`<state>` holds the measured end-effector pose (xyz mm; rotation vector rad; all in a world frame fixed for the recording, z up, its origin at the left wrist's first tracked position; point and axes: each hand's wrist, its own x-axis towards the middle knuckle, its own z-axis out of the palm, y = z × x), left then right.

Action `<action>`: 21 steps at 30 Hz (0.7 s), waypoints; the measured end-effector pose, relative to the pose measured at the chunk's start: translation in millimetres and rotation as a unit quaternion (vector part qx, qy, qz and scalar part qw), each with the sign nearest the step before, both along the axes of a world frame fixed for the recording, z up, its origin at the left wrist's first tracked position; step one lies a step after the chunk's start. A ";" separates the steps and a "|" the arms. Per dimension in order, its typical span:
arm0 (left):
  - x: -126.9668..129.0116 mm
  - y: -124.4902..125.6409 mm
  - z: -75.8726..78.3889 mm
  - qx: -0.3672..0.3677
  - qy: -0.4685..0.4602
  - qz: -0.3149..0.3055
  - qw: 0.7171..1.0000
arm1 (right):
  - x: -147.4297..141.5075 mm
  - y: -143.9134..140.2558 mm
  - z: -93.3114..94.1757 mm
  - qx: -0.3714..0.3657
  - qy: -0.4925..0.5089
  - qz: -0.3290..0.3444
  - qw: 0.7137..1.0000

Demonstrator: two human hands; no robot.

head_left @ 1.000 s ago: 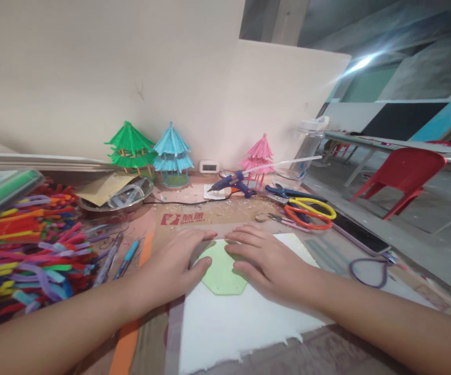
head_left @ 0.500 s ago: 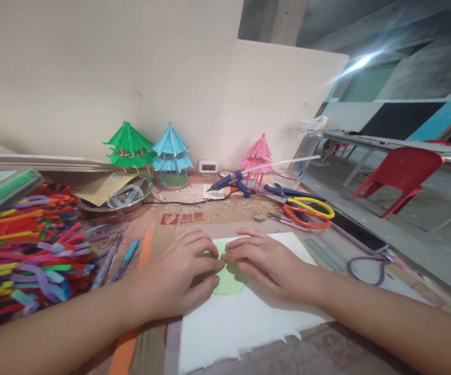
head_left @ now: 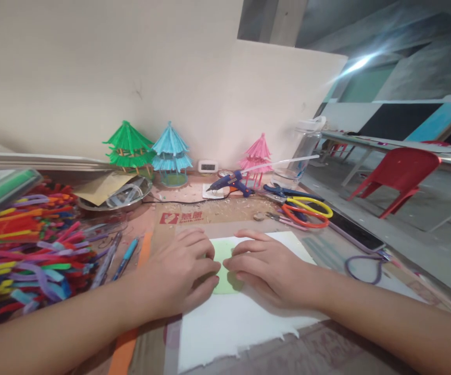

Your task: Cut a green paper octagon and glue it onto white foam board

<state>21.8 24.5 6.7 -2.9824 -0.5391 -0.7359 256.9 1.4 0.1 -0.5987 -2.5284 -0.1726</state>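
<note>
Grip: both hands lie palm-down on the green paper piece [head_left: 222, 260], fingers bent and pressed together at the tips, meeting over its middle. Left hand [head_left: 178, 273] covers the paper's left half; right hand [head_left: 266, 265] covers the right. Neither hand closes around anything; it is a flat press, not a pinch, as far as the view shows.

Location: green paper piece sits on the white sheet [head_left: 241, 325], which lies on the table [head_left: 327, 349] directly in front of the person. Only a central strip of green shows between the fingers; its folded edges are hidden under them.

Surroundings: pile of coloured pipe cleaners [head_left: 22, 250] at far left, pens [head_left: 126, 258] just beside the left forearm, scissors [head_left: 307, 211] and glue gun [head_left: 231, 182] beyond the right hand, three small paper pagodas [head_left: 171, 153] along the wall.

Judgement on technique: this looks like a crease or flattening step. Hold one hand still as an anchor and let the other run outward from the centre line, so the paper does not skid on the smooth white sheet. Keep fingertip pressure even, and check that the edges line up before pressing hard, since a sharp crease in thin paper will not come out cleanly.
</note>
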 end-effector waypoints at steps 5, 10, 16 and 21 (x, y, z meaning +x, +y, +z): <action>1.5 -0.3 0.5 0.003 0.015 0.011 1.000 | -2.1 0.1 0.4 0.012 -0.015 0.001 1.000; 0.7 0.8 -3.2 -0.010 0.004 0.010 1.000 | -3.3 -2.1 0.1 0.011 -0.046 -0.003 0.999; -1.8 -0.2 -4.5 -0.011 0.019 0.035 0.999 | -4.8 -3.8 -0.4 0.020 -0.022 0.003 1.000; -0.7 -0.9 -1.7 0.012 0.043 0.025 0.999 | -4.5 -2.6 -2.1 0.018 0.000 0.004 1.000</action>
